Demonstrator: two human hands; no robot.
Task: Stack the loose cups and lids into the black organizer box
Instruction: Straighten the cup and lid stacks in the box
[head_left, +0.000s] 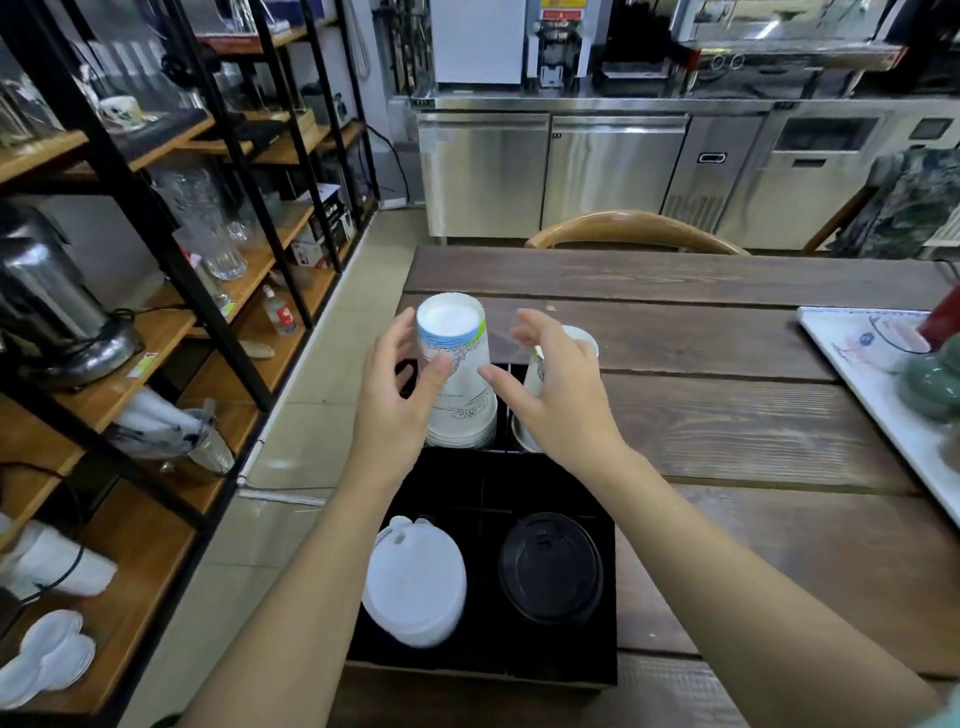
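Note:
A black organizer box (566, 670) sits at the table's near left edge. In its far left compartment stands an upside-down stack of printed paper cups (457, 374). My left hand (395, 400) is beside the stack, thumb touching its side, fingers spread. My right hand (550, 395) hovers just right of the stack, fingers apart, holding nothing. Behind it a second stack of paper cups (576, 340) stands in the far right compartment, mostly hidden. White lids (415, 582) fill the near left compartment and black lids (550, 566) the near right.
The wooden table (727, 415) carries a white tray (852, 374) with a green pot at the right edge. A chair back (634, 228) stands beyond the table. Black-framed wooden shelves (156, 291) with glassware and a kettle line the left.

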